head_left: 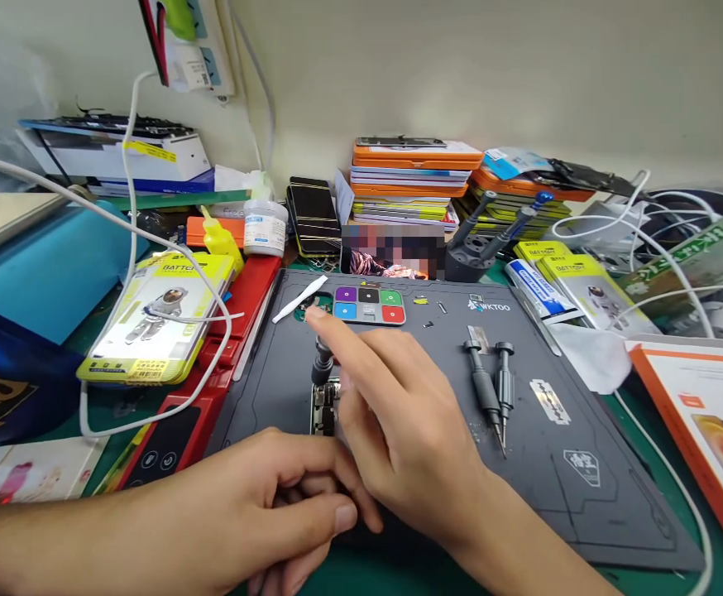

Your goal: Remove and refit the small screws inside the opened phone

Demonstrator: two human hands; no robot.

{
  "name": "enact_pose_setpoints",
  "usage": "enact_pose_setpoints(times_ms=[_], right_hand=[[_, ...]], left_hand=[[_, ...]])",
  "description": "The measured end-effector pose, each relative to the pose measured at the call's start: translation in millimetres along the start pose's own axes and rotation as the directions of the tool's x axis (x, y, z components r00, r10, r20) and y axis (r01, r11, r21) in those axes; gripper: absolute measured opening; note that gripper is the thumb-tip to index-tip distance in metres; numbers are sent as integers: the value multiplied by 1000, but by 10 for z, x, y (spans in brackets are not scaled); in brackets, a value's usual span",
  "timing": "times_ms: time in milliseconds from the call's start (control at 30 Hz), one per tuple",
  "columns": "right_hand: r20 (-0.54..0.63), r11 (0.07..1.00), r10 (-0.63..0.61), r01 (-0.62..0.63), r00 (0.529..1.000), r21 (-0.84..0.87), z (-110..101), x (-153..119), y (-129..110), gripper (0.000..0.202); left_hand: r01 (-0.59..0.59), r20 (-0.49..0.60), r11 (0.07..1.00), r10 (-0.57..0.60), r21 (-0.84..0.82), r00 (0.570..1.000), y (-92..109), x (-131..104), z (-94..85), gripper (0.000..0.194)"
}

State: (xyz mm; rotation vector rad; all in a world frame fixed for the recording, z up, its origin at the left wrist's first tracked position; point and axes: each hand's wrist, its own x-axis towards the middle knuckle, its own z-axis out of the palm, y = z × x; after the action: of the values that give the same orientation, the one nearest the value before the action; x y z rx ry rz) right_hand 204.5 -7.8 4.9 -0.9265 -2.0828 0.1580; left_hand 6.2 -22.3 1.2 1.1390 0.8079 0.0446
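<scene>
My right hand (pixel 408 410) grips a dark precision screwdriver (pixel 323 362), with the index finger stretched over its top end. The screwdriver stands upright over an opened phone (pixel 323 410) with bare inner parts showing. Its tip is hidden. My left hand (pixel 293 497) is closed at the near end of the phone, its fingers curled and partly covered by one another. The phone's near part is hidden behind both hands. Two more screwdrivers (pixel 491 389) lie on the dark work mat (pixel 560 505), to the right of my right hand, beside a razor blade (pixel 549 402).
A colored parts tray (pixel 369 305) and a white spudger (pixel 300 300) lie at the mat's back. A screwdriver holder (pixel 470 258) stands behind. Battery boxes (pixel 156 319) and a white cable (pixel 222 364) are at left; an orange-edged box (pixel 709 430) sits at right.
</scene>
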Motion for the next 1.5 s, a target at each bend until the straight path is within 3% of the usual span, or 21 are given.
enact_pose_setpoints(times_ms=[167, 367, 633, 767, 1033, 1267, 1500], right_hand=[[15, 1000, 10, -10, 1000, 22, -6, -6, -13, 55], [-7, 999, 30, -30, 1000, 10, -22, -4, -14, 54], [6, 1000, -15, 15, 1000, 19, -24, -10, -15, 58], [32, 1000, 5, -5, 999, 3, -2, -13, -12, 56], [41, 1000, 6, -7, 999, 18, -5, 4, -15, 53], [71, 1000, 7, -8, 997, 18, 4, -6, -1, 60], [77, 1000, 9, -9, 997, 9, 36, -10, -1, 58]], left_hand=[[-23, 31, 982, 30, -190, 999, -14, 39, -32, 22], [-24, 21, 955, 32, -296, 999, 2, 34, -46, 19], [-78, 26, 976, 85, -203, 996, 60, 78, -39, 21], [-104, 26, 958, 115, -268, 993, 44, 95, -45, 16], [-44, 63, 947, 68, -317, 996, 30, 58, -38, 25], [-6, 85, 927, 41, -376, 996, 28, 45, -69, 19], [-60, 90, 914, 105, -402, 990, 8, 58, -119, 24]])
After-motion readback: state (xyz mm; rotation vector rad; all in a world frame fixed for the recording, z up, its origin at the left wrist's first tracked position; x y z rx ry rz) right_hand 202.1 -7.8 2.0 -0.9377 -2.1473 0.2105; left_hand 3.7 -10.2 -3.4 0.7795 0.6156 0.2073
